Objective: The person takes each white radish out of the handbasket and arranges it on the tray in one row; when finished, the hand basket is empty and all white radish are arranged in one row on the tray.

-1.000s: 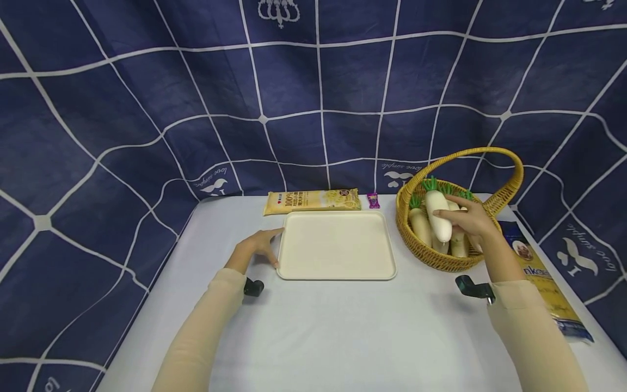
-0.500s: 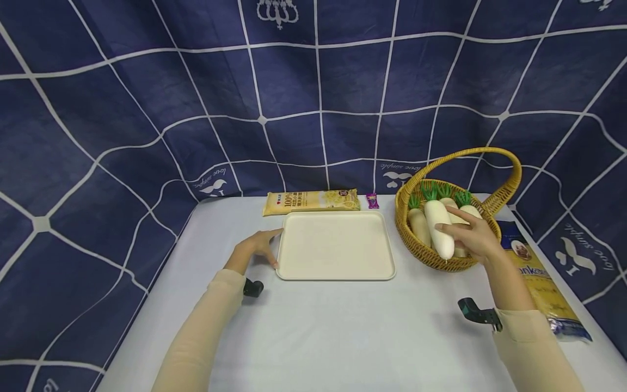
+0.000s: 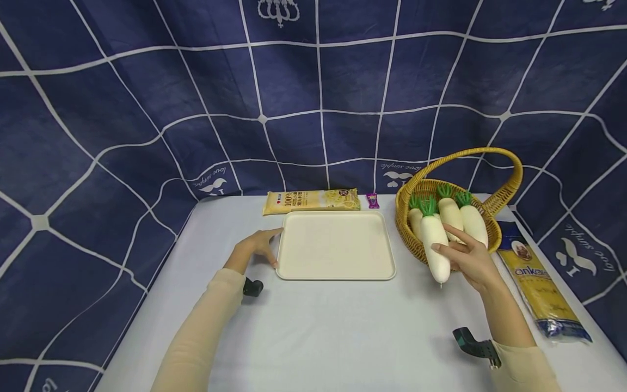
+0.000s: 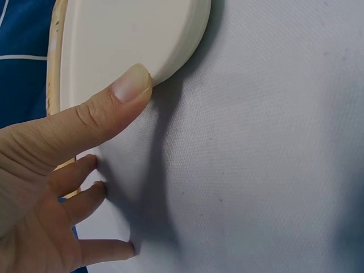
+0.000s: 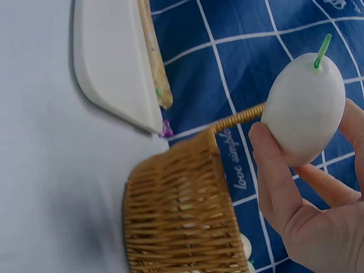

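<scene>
A white radish (image 3: 435, 247) with a green leafy top is gripped in my right hand (image 3: 472, 264), thumb on one side and fingers on the other. It hangs tilted over the front left rim of a wicker basket (image 5: 176, 210), and its tip faces the right wrist camera. Other radishes (image 3: 472, 223) lie inside the basket. My left hand (image 3: 257, 247) is spread at the left side of a cream rectangular tray (image 3: 338, 245). In the left wrist view its thumb (image 4: 131, 85) touches the tray's corner, while the other fingers reach along the side.
A yellow pasta packet (image 3: 313, 201) and a small purple-wrapped sweet (image 3: 373, 200) lie behind the tray. Right of the basket is a long yellow and blue packet (image 3: 543, 288). The basket's handle (image 3: 514, 174) arches high. A blue checked curtain (image 3: 294, 81) hangs behind the table.
My right hand has drawn the radish toward me, out of the basket's middle and over its front rim, exposing the radishes behind. The left hand and tray have stayed put.
</scene>
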The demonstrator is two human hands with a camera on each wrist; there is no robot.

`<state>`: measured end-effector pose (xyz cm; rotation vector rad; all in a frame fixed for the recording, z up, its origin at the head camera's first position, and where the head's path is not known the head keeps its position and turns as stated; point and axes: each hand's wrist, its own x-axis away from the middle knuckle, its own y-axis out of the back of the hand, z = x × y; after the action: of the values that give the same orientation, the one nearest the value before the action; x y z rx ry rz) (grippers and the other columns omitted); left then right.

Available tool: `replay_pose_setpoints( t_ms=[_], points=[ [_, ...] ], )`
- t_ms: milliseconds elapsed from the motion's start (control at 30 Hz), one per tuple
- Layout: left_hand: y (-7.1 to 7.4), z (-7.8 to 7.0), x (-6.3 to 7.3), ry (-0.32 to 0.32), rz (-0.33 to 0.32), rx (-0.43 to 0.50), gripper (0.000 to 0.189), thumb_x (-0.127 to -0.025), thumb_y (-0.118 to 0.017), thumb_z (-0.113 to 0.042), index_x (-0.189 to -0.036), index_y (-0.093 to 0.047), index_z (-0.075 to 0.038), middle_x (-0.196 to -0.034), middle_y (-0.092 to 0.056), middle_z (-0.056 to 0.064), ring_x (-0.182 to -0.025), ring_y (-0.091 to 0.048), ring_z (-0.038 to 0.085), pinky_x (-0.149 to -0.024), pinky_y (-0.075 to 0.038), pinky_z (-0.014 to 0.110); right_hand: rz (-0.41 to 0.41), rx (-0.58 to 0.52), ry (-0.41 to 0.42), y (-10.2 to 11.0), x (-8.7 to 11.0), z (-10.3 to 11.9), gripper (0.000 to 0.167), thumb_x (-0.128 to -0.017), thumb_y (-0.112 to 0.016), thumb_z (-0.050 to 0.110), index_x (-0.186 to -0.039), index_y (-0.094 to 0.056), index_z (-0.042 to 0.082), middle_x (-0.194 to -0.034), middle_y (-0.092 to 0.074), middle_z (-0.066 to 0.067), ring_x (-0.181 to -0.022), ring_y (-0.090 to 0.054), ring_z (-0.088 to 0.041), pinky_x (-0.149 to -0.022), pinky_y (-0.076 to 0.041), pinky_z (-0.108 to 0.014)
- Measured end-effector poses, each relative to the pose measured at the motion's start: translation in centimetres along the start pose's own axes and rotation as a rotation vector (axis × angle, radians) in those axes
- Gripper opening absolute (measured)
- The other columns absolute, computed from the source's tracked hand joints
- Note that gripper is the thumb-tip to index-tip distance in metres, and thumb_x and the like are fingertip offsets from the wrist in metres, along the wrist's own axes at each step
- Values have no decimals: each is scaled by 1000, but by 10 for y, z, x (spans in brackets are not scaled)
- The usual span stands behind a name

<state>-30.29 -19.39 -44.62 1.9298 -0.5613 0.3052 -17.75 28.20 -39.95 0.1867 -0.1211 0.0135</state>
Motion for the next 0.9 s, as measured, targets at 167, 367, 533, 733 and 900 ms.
replay_pose_setpoints(
  t_ms=[167,367,533,733,900],
  points=[
    [0,-1,0,13,5,-2,121,-50,-91,-26,-150,-24,-17,-148,-34,20,-137,-27,41,-109,-25,60,-43,41,-1,-11,10,-3,79,-87,-68,24,-149,-24,6,-94,-58,9,-80,-61,-2,-67,-57,-24],
    [0,0,-1,30,7,0,121,-50,-91,-27,-150,-24,-19,-148,-34,18,-137,-28,40,-109,-26,60,-57,13,-6,-26,17,-5,77,-86,-68,21,-149,-26,7,-87,-61,10,-75,-59,-2,-63,-54,-21],
    [-1,-1,-2,26,7,-13,121,-50,-92,-26,-150,-25,-18,-148,-35,19,-137,-28,40,-109,-26,60,-56,-29,32,-37,22,-9,76,-86,-69,15,-148,-27,6,-84,-63,13,-71,-59,-2,-61,-54,-21],
    [-2,-3,-1,27,7,-20,121,-50,-92,-28,-150,-24,-18,-148,-34,19,-137,-27,40,-108,-26,61,-5,-45,60,-50,24,-11,74,-86,-68,12,-148,-27,5,-91,-65,11,-80,-64,-7,-66,-57,-26],
    [-1,-4,1,42,10,-23,119,-52,-91,-25,-150,-24,-19,-148,-34,19,-138,-25,40,-109,-25,60,32,-70,77,-64,19,-10,73,-85,-69,12,-147,-30,5,-95,-64,3,-82,-66,-11,-67,-58,-30]
  ],
)
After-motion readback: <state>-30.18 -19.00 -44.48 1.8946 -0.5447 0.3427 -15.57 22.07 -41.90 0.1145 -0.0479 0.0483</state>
